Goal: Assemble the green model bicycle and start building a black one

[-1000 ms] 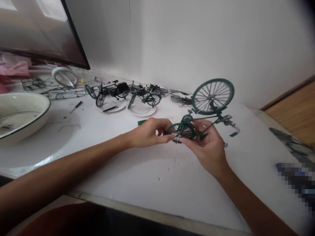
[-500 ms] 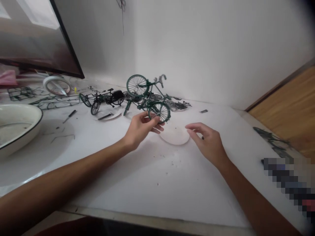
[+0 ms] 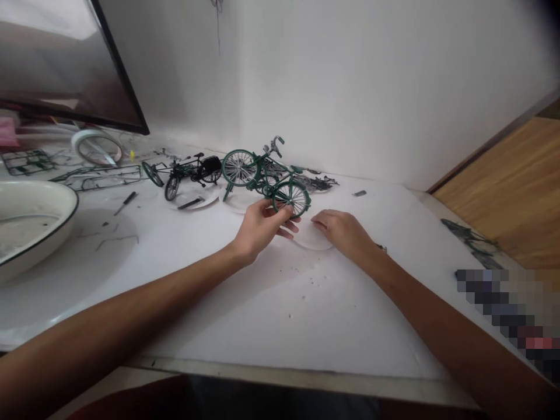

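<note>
Head view: my left hand (image 3: 261, 226) holds the green bike (image 3: 268, 175)

Far left sits a bowl (image 3: 77, 201), its rim dark. Behind it lies a parts frame (image 3: 96, 178), with a screwdriver (image 3: 126, 202) nearer me. The black bike (image 3: 184, 170) stands next along, just beside the green bike, which leans near the middle of the white tabletop. My left hand closes narrowly on the green bike's near wheel, fingertips against its rim. A light hold at the rim seems wisest, because the spokes look thin and the model could easily tip. My right hand (image 3: 343, 233) lies open and empty, palm down, fingers together, over the edge of a plate (image 3: 317, 242). Keeping it there, close by, looks useful for steadying the frame. Farther right, a small part (image 3: 359, 193) lies alone.
</note>
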Demonstrator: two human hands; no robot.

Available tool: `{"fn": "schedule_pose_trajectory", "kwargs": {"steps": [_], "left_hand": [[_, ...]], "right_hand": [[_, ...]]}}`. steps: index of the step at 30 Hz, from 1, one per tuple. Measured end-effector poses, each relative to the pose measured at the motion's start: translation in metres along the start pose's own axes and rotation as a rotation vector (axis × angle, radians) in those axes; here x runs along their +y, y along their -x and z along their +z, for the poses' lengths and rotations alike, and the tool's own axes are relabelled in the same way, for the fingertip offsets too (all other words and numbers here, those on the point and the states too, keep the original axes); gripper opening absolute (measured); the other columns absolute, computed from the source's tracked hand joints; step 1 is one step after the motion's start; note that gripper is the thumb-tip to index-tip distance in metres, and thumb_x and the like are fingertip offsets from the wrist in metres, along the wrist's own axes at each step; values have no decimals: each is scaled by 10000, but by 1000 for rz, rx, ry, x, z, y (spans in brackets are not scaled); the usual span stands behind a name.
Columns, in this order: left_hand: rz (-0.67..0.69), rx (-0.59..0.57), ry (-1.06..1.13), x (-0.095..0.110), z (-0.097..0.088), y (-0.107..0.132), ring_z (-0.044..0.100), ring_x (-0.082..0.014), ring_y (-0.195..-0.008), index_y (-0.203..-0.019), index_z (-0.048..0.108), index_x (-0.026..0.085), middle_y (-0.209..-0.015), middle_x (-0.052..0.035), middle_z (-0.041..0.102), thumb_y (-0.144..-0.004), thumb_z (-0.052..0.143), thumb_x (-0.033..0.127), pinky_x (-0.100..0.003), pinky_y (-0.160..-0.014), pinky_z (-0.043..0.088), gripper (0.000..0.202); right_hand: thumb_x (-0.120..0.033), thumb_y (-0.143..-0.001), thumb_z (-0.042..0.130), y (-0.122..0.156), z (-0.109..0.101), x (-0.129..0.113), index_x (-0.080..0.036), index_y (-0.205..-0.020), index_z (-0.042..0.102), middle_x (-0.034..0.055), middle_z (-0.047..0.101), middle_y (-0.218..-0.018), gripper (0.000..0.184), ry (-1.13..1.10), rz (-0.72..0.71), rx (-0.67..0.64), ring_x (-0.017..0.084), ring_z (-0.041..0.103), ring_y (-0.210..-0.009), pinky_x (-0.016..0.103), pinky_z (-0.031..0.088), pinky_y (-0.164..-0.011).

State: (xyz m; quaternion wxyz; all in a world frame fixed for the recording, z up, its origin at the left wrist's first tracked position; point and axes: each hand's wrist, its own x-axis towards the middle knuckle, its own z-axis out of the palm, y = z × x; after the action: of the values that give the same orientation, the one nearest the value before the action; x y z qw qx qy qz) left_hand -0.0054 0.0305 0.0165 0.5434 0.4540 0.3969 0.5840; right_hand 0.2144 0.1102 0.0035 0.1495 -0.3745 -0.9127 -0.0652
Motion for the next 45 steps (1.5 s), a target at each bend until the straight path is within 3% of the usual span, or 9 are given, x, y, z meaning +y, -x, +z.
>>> {"fn": "schedule_pose_trajectory", "kwargs": {"steps": [6,11,18,30,36,41,45], "left_hand": [[19,-42,-44,-6,1,0,692,-160,-675,-877,597,87,-868,-132,714,-924,644,237,-286,-593,607,165],[-6,-107,-42,-12,6,4,721,-192,-739,-913,618,75,-903,-134,715,-913,670,245,-311,-626,634,177],[-132,-148,26,-13,14,11,746,-220,-873,-991,660,53,-1012,-141,716,-893,701,201,-340,-753,664,182],[-163,-156,-45,-16,10,12,738,-214,-847,-1005,682,90,-1043,-153,734,-866,751,319,-323,-716,662,277],[-172,-85,-170,-15,12,16,740,-233,-888,-1006,713,112,-1066,-134,743,-827,790,390,-317,-725,659,339],[-251,20,-262,-9,18,19,743,-218,-891,-968,748,122,-982,-99,777,-820,788,399,-232,-712,621,316],[-329,84,-397,-9,17,16,748,-225,-833,-929,759,141,-954,-86,789,-764,799,480,-237,-680,602,379]], "right_hand": [[-79,-952,524,2,5,0,-124,-942,737,104,748,-928,218,76,-32,3,231,679,-882,329,494,-776],[-72,-949,520,2,8,4,-143,-874,707,83,707,-833,213,122,-19,17,208,633,-797,306,449,-698],[3,-902,512,1,-2,4,-170,-792,615,72,659,-824,229,174,-84,-78,212,573,-837,304,388,-665],[-35,-943,501,3,-12,-7,-170,-831,628,109,661,-852,216,148,-24,-128,218,550,-823,318,374,-656],[-49,-962,489,8,-9,-8,-134,-851,635,109,655,-906,202,86,42,-120,200,565,-869,303,376,-684],[-50,-941,523,15,-6,-2,-126,-854,663,93,647,-918,181,36,41,-115,165,559,-804,294,377,-690],[-38,-941,495,20,-10,10,-122,-898,692,97,655,-948,218,2,78,-83,170,575,-825,300,403,-719]]}}
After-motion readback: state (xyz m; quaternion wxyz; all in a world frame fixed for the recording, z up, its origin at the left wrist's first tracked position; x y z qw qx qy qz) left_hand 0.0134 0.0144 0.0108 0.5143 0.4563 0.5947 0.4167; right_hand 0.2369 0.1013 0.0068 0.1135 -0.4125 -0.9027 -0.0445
